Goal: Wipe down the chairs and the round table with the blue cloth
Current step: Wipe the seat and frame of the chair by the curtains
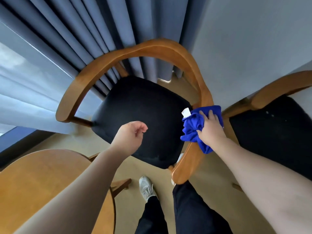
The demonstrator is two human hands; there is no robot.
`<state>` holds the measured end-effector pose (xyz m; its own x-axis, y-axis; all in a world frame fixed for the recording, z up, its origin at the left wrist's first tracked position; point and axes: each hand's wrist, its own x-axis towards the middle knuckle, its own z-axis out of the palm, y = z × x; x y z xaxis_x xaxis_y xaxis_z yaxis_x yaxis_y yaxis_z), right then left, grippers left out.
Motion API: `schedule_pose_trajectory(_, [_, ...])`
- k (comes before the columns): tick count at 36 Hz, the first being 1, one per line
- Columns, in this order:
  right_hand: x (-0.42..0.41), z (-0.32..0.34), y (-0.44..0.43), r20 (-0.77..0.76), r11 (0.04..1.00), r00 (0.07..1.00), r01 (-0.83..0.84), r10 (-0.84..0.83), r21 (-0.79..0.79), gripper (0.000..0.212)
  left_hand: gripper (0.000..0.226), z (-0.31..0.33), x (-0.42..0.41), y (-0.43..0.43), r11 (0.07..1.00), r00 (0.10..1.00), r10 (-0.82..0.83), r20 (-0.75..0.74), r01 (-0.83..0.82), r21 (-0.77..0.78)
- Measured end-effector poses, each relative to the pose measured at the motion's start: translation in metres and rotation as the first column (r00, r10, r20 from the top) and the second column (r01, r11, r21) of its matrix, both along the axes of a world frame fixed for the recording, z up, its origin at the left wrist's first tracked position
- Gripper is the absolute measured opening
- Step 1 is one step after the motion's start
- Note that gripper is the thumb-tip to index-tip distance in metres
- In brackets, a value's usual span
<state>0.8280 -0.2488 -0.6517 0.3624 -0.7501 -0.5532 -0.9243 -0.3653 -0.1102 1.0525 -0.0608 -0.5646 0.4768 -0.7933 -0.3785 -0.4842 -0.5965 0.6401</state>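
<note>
Fingers [205, 115] of the right hand [209, 129]: spread and pressed down, clamped on the bunched bright-blue microfibre cloth [194, 127], right of frame centre. Cloth crumpled in thick folds, a white label tag [186, 112] sticking out at its upper edge; it lies on the right armrest of the curved honey-brown wooden armchair with a black upholstered seat [140, 115], where arm meets back rail.

Left hand [130, 134]: empty, fingers loosely curled together, hanging over the front of the black seat, touching nothing.

Step in hand, by judgement: wiping the right arm of this chair. The rest of the arm runs toward the lower centre of the frame; next move likely calls for drawing the cloth along it, keeping the folds flat on the wood, then over the back rail at upper centre.

Further items: second wooden armchair with dark seat [273, 129], right edge, just beside the first; round light-wood table [42, 183], lower left, not yet under the cloth; grey-blue pleated curtains [84, 39], upper left; beige floor [128, 168]; grey sneaker [146, 188], bottom centre.
</note>
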Motion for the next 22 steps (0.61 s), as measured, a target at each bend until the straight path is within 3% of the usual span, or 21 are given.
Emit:
schedule_pose_trajectory(8, [-0.02,0.007,0.06,0.014,0.994,0.997,-0.071,0.07,0.077,0.086,0.022,0.006,-0.002,0.031,0.995,0.994,-0.1,0.045,0.1,0.007])
schedule_pose_trajectory(17, [-0.038,0.008,0.119,0.112,0.994,0.993,-0.05,0.039,0.096,0.084,0.023,0.008,-0.005,0.053,0.989,0.988,-0.147,0.049,0.148,-0.005])
schedule_pose_trajectory(22, [-0.042,0.004,0.146,0.119,0.995,0.993,-0.029,0.017,0.098,0.097,0.024,0.003,-0.005,0.063,0.986,0.985,-0.166,0.046,0.167,-0.011])
